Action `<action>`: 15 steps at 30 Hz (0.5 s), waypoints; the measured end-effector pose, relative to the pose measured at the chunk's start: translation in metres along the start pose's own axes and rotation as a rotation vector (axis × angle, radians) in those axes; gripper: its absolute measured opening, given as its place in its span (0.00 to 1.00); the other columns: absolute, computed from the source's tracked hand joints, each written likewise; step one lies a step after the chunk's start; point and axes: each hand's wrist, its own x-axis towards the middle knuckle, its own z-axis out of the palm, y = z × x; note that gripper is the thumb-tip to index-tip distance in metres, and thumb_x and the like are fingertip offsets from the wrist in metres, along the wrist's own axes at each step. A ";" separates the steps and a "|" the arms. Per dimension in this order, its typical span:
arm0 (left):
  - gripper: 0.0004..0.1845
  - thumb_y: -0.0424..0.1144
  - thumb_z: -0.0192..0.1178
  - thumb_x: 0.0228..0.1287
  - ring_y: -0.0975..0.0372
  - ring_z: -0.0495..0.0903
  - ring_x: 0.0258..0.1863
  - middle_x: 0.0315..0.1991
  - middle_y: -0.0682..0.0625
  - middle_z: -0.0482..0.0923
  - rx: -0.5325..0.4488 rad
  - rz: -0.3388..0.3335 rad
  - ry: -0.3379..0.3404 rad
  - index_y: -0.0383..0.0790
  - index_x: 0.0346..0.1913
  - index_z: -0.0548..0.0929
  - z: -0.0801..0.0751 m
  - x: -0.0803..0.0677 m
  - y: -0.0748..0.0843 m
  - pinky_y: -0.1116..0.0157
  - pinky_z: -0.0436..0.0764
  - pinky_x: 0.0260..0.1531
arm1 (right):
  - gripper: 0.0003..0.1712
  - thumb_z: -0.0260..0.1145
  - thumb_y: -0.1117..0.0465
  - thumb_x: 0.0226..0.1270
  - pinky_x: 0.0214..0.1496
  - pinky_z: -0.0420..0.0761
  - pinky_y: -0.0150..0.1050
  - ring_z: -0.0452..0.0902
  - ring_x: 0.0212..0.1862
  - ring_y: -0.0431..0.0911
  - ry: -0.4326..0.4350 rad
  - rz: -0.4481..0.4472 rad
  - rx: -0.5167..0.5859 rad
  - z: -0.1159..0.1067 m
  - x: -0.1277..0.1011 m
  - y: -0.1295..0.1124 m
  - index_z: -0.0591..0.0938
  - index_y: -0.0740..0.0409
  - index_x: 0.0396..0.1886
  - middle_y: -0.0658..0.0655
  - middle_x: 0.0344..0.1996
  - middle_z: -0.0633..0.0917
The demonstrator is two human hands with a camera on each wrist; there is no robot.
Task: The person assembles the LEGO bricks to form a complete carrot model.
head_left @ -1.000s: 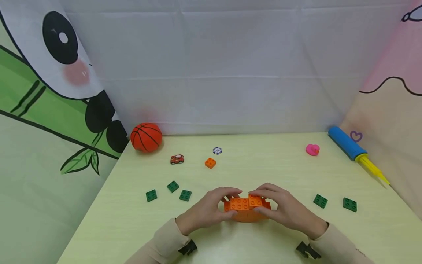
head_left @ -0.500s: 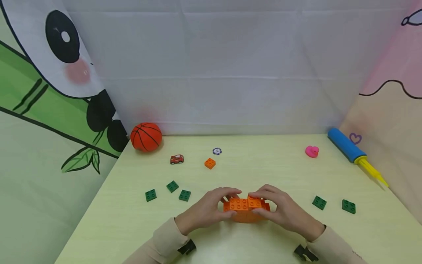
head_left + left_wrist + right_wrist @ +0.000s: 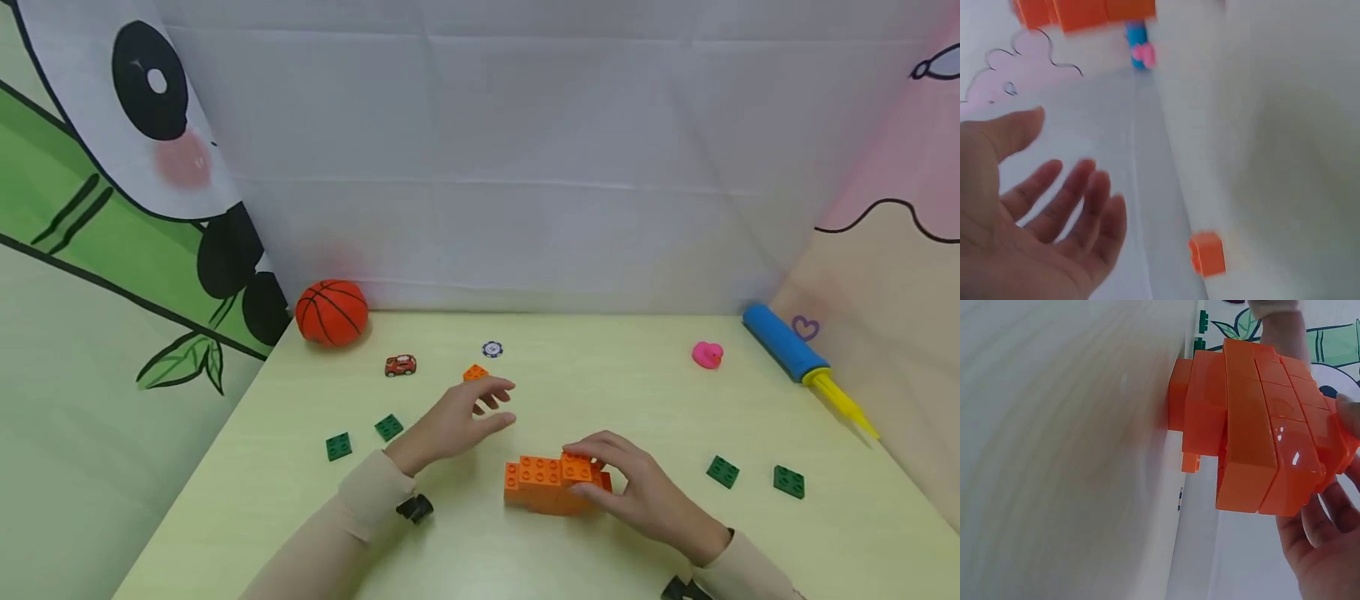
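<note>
Orange brick assembly point(image 3: 538, 487), well inside the back edge of the table point(image 3: 600, 392), is pinched at its top by the right hand point(image 3: 648, 492); nothing is held by the left hand point(image 3: 450, 423), thumb and fingers parted near an orange brick point(image 3: 474, 372).

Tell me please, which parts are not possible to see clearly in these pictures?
Head view: some of the orange brick build's right end, behind the right grip.
Head view: lower part of the loose orange brick, behind the left grip.
Head view: poker chip print, too small.
Left wrist view: rest of the orange brick build, cut by the top edge; pink duck, blurred.
Right wrist view: right grip, cut by the right edge.
</note>
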 end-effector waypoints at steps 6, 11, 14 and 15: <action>0.27 0.45 0.67 0.66 0.47 0.73 0.58 0.60 0.39 0.75 0.226 -0.232 0.178 0.38 0.64 0.76 -0.013 0.042 -0.025 0.51 0.74 0.59 | 0.22 0.71 0.48 0.64 0.48 0.83 0.36 0.78 0.47 0.37 0.014 0.000 0.038 0.002 0.000 0.002 0.81 0.42 0.57 0.40 0.51 0.82; 0.28 0.41 0.68 0.61 0.42 0.72 0.55 0.56 0.35 0.74 0.269 -0.366 0.266 0.35 0.63 0.75 -0.012 0.061 -0.037 0.50 0.75 0.55 | 0.22 0.73 0.48 0.62 0.49 0.83 0.37 0.78 0.47 0.38 0.004 0.022 0.072 0.003 0.001 0.003 0.81 0.42 0.56 0.41 0.50 0.82; 0.27 0.37 0.67 0.60 0.44 0.75 0.50 0.52 0.35 0.76 0.287 -0.377 0.248 0.33 0.62 0.76 -0.011 0.066 -0.043 0.52 0.76 0.52 | 0.22 0.73 0.49 0.62 0.50 0.82 0.38 0.78 0.48 0.38 -0.010 0.040 0.087 0.002 0.000 0.003 0.80 0.40 0.56 0.41 0.50 0.82; 0.26 0.36 0.66 0.60 0.45 0.75 0.49 0.51 0.36 0.77 0.293 -0.374 0.240 0.33 0.61 0.76 -0.010 0.067 -0.044 0.52 0.77 0.52 | 0.22 0.73 0.49 0.62 0.51 0.82 0.38 0.78 0.48 0.39 -0.015 0.046 0.091 0.001 0.000 0.003 0.80 0.40 0.56 0.42 0.51 0.82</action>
